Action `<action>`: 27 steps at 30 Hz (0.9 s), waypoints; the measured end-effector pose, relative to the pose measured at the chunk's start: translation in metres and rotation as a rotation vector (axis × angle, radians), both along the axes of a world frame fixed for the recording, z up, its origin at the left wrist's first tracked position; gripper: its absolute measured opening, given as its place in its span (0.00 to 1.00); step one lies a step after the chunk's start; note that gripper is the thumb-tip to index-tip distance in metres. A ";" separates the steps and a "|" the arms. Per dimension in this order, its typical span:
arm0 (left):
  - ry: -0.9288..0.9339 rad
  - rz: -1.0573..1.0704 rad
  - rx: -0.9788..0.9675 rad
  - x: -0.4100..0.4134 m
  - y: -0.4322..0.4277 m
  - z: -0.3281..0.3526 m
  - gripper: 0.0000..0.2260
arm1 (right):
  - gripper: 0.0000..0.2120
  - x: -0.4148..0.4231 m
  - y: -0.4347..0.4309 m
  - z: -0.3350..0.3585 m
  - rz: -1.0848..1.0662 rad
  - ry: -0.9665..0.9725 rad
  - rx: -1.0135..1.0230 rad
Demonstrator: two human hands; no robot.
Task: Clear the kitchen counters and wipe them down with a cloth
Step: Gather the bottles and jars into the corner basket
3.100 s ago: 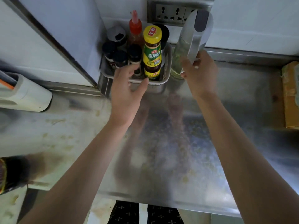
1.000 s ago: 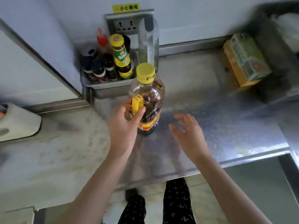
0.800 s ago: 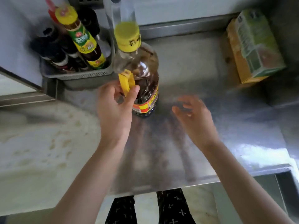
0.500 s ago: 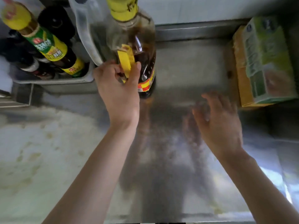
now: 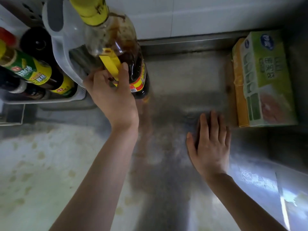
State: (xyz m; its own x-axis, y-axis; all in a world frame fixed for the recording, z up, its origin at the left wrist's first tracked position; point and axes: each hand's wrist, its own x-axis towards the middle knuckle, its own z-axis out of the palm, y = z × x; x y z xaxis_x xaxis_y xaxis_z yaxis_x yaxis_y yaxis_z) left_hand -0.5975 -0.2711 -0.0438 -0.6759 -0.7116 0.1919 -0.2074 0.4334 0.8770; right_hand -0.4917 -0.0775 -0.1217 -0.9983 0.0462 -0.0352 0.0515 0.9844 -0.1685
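My left hand (image 5: pixel 113 95) grips the yellow handle (image 5: pixel 110 64) of the big bottle (image 5: pixel 123 52) of dark sauce, which stands beside a tray (image 5: pixel 50 100) of smaller bottles (image 5: pixel 33 70). My right hand (image 5: pixel 210 147) is flat, fingers straight, over the stained steel counter (image 5: pixel 183 77), near a green box (image 5: pixel 266 77).

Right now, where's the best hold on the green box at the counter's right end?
Probably its near short end, from the front: the green box lies flat, long sides running to the wall, a yellow box tight along its left, so that end is the freest.
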 end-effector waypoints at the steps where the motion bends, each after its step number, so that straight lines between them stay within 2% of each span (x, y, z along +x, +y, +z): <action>1: 0.017 0.017 0.026 -0.004 0.003 0.000 0.17 | 0.29 0.000 0.000 0.000 -0.004 -0.003 0.004; 5: 0.046 0.078 0.004 -0.019 0.012 -0.001 0.10 | 0.29 -0.001 0.000 -0.002 -0.003 -0.017 0.023; 15: 0.070 0.075 -0.090 -0.021 0.012 0.000 0.14 | 0.30 -0.001 -0.002 -0.002 -0.011 -0.004 0.034; 17: 0.076 0.030 -0.091 -0.014 0.014 0.000 0.19 | 0.30 -0.001 -0.002 -0.002 -0.011 -0.010 0.040; 22: -0.062 -0.169 -0.051 0.013 0.016 -0.022 0.37 | 0.29 -0.002 -0.002 -0.001 -0.013 -0.013 0.027; 27: -0.143 -0.104 -0.135 -0.004 0.006 -0.029 0.39 | 0.29 -0.002 -0.001 0.000 -0.010 -0.011 0.019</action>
State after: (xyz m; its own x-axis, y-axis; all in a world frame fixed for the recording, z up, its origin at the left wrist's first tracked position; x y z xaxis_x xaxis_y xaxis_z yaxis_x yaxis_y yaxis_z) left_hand -0.6016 -0.2652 -0.0723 -0.7713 -0.6113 0.1772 -0.2741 0.5703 0.7744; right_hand -0.4938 -0.0786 -0.1219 -0.9974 0.0571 -0.0447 0.0632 0.9868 -0.1493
